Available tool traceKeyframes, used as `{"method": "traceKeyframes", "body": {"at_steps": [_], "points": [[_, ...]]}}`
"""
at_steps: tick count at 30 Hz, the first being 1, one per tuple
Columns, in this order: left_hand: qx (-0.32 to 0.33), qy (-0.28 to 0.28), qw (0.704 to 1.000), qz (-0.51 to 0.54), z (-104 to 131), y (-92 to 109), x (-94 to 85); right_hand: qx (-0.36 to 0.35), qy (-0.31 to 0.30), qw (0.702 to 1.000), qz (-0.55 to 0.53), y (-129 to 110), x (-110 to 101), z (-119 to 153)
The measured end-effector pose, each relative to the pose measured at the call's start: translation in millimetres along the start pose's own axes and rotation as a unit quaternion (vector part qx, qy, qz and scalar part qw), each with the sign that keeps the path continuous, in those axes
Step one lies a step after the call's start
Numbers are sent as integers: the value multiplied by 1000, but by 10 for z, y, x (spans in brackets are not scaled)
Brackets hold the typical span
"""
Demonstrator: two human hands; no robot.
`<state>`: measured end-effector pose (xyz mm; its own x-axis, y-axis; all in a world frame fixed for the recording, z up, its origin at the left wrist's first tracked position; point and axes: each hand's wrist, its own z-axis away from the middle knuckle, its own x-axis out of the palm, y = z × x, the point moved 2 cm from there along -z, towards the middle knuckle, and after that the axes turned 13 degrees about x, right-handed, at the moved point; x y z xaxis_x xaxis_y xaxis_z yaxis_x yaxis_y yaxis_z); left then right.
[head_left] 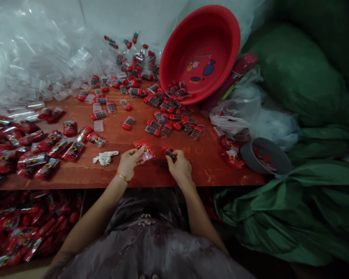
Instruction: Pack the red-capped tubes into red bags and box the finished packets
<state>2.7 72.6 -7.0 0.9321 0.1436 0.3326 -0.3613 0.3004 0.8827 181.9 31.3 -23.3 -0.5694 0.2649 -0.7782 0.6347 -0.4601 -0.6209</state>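
Observation:
Between the fingers of my left hand (130,162) is a small red printed plastic packet (145,149) with a clear part, held just above the table. My right hand (180,166) pinches a small dark container with a red end (170,153), a short gap to the right of the packet. Similar red-capped containers (163,112) with dark patterned bodies lie heaped beyond my hands. To the left of my left hand rests a crumpled white piece (105,157). Filled red packets (46,149) are piled at the table's left.
A red plastic basin (200,42) leans tilted at the back, over the heap. Clear plastic sleeves (40,50) are piled at the back left. On the right stand a grey bowl (266,155) and green sacks (302,73). A box of red packets (31,228) sits below the left edge.

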Motion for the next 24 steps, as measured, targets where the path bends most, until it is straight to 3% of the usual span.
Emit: {"method": "traceKeyframes", "body": {"at_steps": [2,4,6,8,15,21,24], "points": [[-1,2,1000,-2,14,16,-13,-5,-72,986,-148,13,-77,65],[2,-2,1000,-3,34,26,-3,-15,-179,947,-267,-5,-155,173],[3,-10,1000,3,58,27,27,-12,-269,909,-320,-39,-214,294],[5,-14,1000,12,84,24,61,2,-305,892,-333,-72,-239,388],[42,-26,999,12,157,19,89,42,-290,887,-356,-122,-73,437],[62,-17,997,40,188,-36,107,71,-285,855,-428,-110,97,450],[64,-37,995,61,204,-57,140,55,-254,863,-434,-132,86,464]]}}
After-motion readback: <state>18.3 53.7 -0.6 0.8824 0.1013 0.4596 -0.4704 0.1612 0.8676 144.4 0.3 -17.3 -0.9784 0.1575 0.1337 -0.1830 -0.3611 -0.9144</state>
